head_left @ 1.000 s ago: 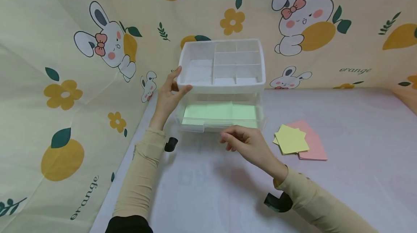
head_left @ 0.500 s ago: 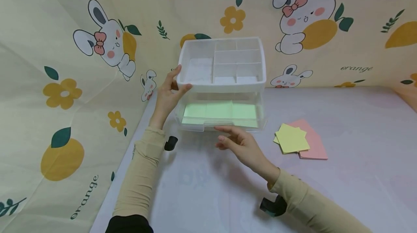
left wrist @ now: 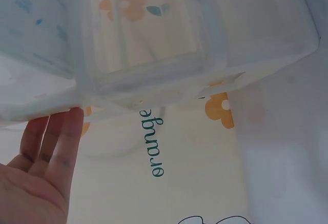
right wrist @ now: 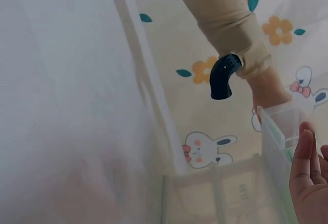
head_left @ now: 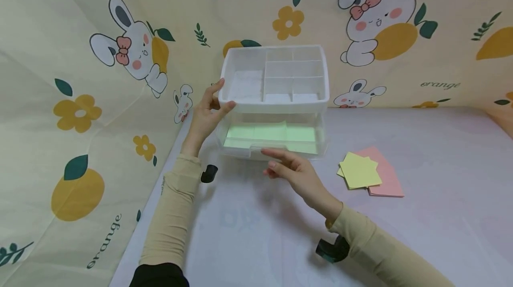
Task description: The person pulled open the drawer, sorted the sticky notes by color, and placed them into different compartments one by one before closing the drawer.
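Note:
A clear plastic drawer box with a white compartment tray (head_left: 256, 86) on top stands at the back of the table. Its clear drawer (head_left: 236, 152) juts out at the front, with light green paper sheets (head_left: 270, 131) inside. My left hand (head_left: 206, 113) grips the tray's front left corner, thumb in front and fingers along the side. In the left wrist view its fingers (left wrist: 64, 137) lie against the box wall. My right hand (head_left: 296, 175) is at the drawer's front, index finger extended against the handle tab, other fingers loosely bent.
Yellow sticky notes (head_left: 360, 171) overlap pink paper sheets (head_left: 386, 178) on the table to the right. A cloth printed with rabbits and oranges (head_left: 312, 24) stands behind and along the left. Black curved wrist mounts (head_left: 333, 250) hang beneath both sleeves.
My right hand has shifted slightly left and its index finger has straightened onto the drawer's front. The drawer appears pushed in a little. The left hand keeps its hold.

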Demonstrator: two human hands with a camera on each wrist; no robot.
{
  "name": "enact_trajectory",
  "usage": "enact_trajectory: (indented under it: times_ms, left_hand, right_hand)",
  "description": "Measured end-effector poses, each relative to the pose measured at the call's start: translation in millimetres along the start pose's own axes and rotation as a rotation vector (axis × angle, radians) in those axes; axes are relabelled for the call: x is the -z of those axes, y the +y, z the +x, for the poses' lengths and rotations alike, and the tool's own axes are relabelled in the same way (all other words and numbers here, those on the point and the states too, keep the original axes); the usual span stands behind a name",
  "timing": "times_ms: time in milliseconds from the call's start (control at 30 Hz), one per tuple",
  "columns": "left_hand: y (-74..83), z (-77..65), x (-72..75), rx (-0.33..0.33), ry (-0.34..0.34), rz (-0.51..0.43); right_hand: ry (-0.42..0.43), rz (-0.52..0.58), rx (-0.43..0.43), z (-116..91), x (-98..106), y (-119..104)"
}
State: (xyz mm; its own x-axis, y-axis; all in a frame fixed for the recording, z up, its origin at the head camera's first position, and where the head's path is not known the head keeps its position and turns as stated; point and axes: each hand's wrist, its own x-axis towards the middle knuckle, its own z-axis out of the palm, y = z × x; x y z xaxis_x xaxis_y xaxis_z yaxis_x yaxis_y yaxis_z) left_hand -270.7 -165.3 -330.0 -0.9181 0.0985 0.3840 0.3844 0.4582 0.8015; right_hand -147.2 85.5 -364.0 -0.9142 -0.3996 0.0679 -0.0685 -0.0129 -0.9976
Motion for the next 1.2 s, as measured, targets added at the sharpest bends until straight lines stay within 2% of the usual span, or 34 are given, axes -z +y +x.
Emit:
enact_trajectory:
  times_ms: [200,367,567,700,1000,1200]
  left_hand:
    - [3.4,1.0,2.0,-0.002,-0.027,0.001]
    - [6.1,4.0,5.8,-0.007,-0.084,0.047]
    - [11.0,4.9,8.9,0.053,-0.141,0.03]
    - [11.1,4.5,9.0,0.069,-0.139,0.052]
    - [8.9,4.2,7.6,0.046,-0.128,0.08]
    - [9.4,4.3,7.5,0.087,-0.128,0.053]
  right_hand:
    - [-0.006,0.028,0.0,7.9,0.8,-1.9]
    - [0.008,0.055,-0.027,14.9,3.7,-5.2]
    - [0.024,0.08,-0.036,23.7,7.7,-6.2]
    - [0.024,0.109,-0.039,31.3,11.7,-5.9]
    - [0.048,0.179,-0.059,50.3,18.1,-5.0]
    - [0.057,0.196,-0.041,60.6,20.2,-4.8]
